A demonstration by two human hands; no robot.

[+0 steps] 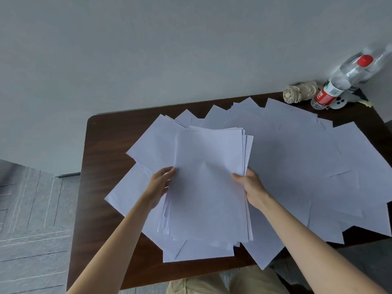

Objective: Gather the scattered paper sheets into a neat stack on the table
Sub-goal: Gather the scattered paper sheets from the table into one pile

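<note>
A bundle of white sheets is held above the dark wooden table, its edges roughly squared. My left hand holds the bundle's left edge, fingers along the side and partly under it. On the right edge, my right hand grips the bundle with the thumb on top. Several loose white sheets lie fanned across the table's right and far side. More loose sheets spread out on the left beneath the bundle.
At the table's far right corner stand a clear water bottle with a red cap, a folded beige umbrella and a small dark-and-white object. A pale wall runs behind the table. Grey floor lies to the left.
</note>
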